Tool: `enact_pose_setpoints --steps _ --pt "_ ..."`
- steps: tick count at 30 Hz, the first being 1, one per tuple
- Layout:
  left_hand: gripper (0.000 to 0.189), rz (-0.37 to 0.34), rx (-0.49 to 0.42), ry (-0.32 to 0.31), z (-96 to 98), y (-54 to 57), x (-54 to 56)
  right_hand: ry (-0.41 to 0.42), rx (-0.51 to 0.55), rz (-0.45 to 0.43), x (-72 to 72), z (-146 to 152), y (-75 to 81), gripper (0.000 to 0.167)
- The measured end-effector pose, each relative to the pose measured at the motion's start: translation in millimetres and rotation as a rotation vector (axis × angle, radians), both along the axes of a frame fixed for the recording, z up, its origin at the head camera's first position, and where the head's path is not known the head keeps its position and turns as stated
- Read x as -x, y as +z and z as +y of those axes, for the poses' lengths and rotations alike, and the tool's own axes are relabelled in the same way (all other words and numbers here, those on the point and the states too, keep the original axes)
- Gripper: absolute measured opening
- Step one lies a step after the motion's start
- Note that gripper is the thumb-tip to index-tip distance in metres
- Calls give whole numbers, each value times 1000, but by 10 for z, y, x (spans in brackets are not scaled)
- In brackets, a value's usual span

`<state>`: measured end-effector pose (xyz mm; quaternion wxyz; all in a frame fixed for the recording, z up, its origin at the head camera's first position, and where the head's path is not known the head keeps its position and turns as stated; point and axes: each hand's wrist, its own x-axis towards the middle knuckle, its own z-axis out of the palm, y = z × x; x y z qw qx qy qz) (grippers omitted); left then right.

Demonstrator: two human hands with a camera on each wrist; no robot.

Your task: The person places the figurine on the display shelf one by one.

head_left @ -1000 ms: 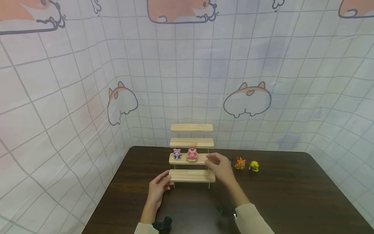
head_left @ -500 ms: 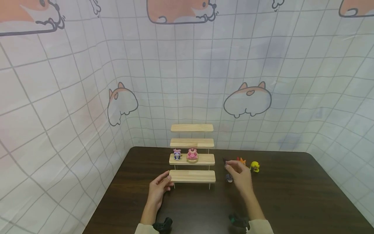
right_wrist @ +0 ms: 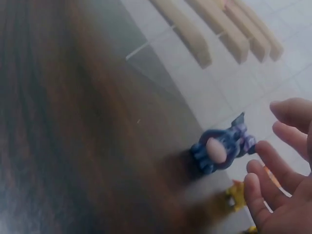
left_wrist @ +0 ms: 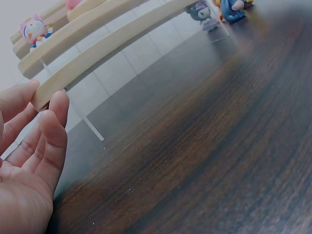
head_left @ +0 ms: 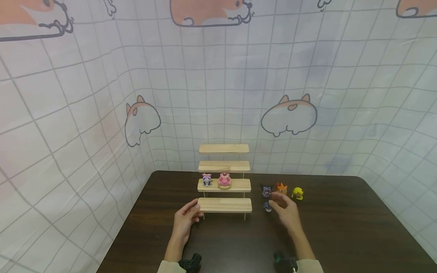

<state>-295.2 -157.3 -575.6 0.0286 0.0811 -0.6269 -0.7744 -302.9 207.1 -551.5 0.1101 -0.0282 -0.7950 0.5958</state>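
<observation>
Blue figurine point(head_left: 267, 207) on the dark table point(head_left: 341, 223), just right of the wooden stand point(head_left: 224, 166), and the right hand point(head_left: 288, 213) is right beside it! Fingers parted, thumb held apart, no pinch there; whether a fingertip touches it, I cannot tell. Across on the left, the left hand point(head_left: 183, 223) pinches the left end of the lowest board point(head_left: 224, 205). 1 level up, 2 toys share a board: a purple-and-white figure point(head_left: 206, 180), then a pink figure point(head_left: 224, 181). Behind the blue one, 3 more line up: purple-black figure point(head_left: 266, 191), orange figure point(head_left: 282, 189), yellow figure point(head_left: 297, 193).
</observation>
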Motion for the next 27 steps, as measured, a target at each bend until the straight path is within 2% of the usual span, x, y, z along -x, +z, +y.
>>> enact_pose_setpoints --steps 3,12,27 --pt "47 0 -5 -1 8 -8 4 29 -55 -40 1 24 -53 44" --pt "46 10 -10 -1 10 -7 14 89 -122 -123 26 42 -202 54" --pt "48 2 -15 -2 2 -6 -7 126 -193 -171 40 35 -228 56"
